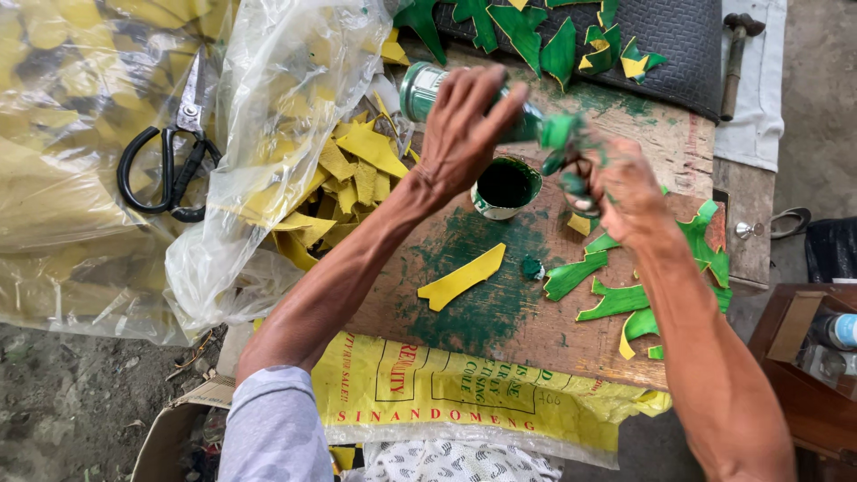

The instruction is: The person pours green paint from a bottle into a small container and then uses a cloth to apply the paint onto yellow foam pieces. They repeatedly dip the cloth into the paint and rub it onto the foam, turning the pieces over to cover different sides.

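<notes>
Both grips busy above the paint cup (505, 186).
Left hand (464, 129) clasps a green can (420, 89); right hand (625, 192) pinches a green-smeared piece (564, 143), right of the cup.

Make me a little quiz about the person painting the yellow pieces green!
1. True or false: the scissors lie on the plastic bag, away from both hands.
2. Which hand reaches over the paint can? A) left hand B) right hand
3. Fill in: the lone unpainted piece on the board is ____.

Key:
1. True.
2. A. The right hand's fingers are smeared with green, and it holds something green that is too blurred to name.
3. Yellow.
</notes>
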